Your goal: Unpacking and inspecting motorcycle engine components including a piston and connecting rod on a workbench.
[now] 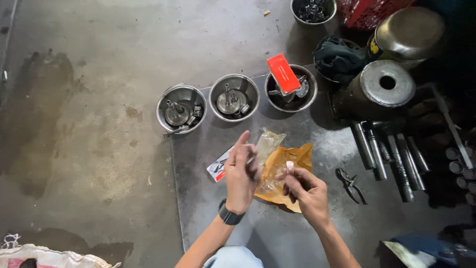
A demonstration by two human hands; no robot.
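Left hand (241,173) up at centre, fingers curled shut round the upper end of a clear plastic bag (267,149); right hand (303,191) at four o'clock of it, fingertips pinched on the bag's lower part, just above a crumpled yellow-brown wrapper (290,171) lying on the grey metal plate (297,233). Along twelve o'clock, three steel bowls (234,97) of metal parts, with a red box (283,73) propped on the rightmost; black pliers (351,185) off at three o'clock.
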